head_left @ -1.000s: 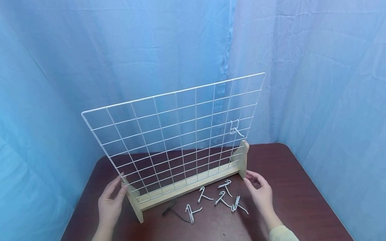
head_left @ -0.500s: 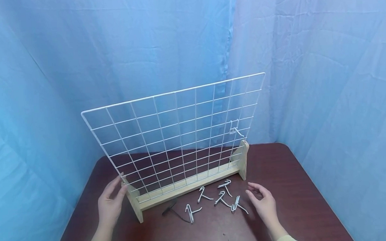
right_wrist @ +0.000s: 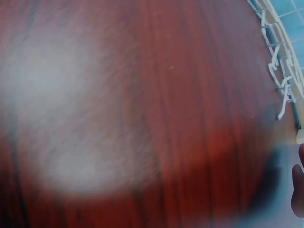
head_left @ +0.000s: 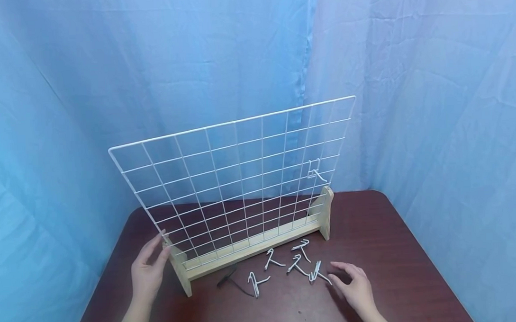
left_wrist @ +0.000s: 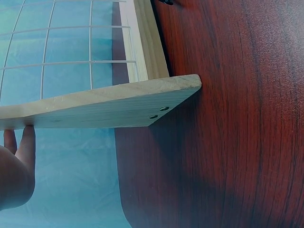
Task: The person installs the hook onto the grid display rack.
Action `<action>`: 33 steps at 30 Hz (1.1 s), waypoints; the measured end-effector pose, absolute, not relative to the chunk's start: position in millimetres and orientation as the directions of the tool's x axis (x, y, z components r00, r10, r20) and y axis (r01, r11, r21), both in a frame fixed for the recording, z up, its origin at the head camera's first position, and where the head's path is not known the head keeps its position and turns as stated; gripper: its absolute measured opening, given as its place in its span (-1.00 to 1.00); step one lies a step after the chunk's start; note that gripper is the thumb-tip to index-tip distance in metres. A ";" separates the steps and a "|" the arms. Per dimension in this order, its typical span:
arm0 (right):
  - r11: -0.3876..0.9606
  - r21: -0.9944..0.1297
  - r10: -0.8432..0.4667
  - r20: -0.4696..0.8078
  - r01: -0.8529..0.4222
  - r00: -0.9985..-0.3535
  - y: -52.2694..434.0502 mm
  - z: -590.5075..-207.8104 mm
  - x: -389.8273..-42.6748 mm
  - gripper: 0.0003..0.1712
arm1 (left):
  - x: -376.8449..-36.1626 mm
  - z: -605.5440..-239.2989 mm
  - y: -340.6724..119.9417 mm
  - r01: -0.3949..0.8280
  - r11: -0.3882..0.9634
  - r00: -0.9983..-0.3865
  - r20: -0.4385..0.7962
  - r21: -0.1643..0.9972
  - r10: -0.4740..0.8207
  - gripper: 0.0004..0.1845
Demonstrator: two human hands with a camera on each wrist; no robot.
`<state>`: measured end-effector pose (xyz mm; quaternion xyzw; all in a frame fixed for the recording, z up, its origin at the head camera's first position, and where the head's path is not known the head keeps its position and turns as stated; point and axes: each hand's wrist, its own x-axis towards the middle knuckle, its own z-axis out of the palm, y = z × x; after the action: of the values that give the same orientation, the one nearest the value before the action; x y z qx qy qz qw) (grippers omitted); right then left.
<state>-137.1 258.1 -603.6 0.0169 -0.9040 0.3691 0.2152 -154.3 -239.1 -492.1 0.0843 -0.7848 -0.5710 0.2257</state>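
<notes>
**Tech 1:** Blue curtain [head_left: 195,63] encloses the station at 9, 12 and 3 o'clock. What is the work surface?

**Tech 2:** Dark red-brown wooden table [head_left: 393,232]. At its centre stands a white wire grid panel [head_left: 237,180], upright in a pale wooden base [head_left: 248,244]. One white hook [head_left: 316,172] hangs on the grid toward 2 o'clock.

**Tech 1:** Left hand?

**Tech 2:** Left hand [head_left: 147,271] is at 8 o'clock, fingers straight and relaxed, fingertips touching the left foot of the base [left_wrist: 95,107]. No curl around the wood.

**Tech 1:** Right hand?

**Tech 2:** Right hand [head_left: 354,285] is at 5 o'clock, low over the table, fingers spread and slightly bent, holding nothing. Its fingertips lie just beside the nearest loose hook [head_left: 317,274].

**Tech 1:** Other loose parts?

**Tech 2:** Three more loose hooks [head_left: 283,264] lie at 6 o'clock, in front of the base, near one another. A thin black object [head_left: 230,280] lies just beside them toward 7 o'clock; type cannot be determined. Right wrist view is blurred.
</notes>
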 end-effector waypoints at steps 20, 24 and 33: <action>0.771 -0.539 -0.011 0.523 -0.340 -0.852 254.7 -631.5 -131.9 -0.48 | -155.3 -493.8 -240.0 0.180 0.361 -0.874 0.317 0.915 -0.368 -0.57; 0.771 -0.536 -0.015 0.525 -0.344 -0.851 255.2 -632.4 -132.5 -0.50 | -155.1 -494.6 -240.3 0.193 0.350 -0.871 0.324 0.917 -0.369 -0.57; 0.779 -0.516 -0.011 0.556 -0.355 -0.831 253.3 -630.6 -133.9 -0.48 | -155.2 -493.8 -239.6 0.216 0.333 -0.867 0.337 0.918 -0.368 -0.58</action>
<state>-133.9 253.3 -630.6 0.1014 -0.9030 0.3165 0.2722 -155.2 -239.6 -493.8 0.0490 -0.7760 -0.5754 0.2536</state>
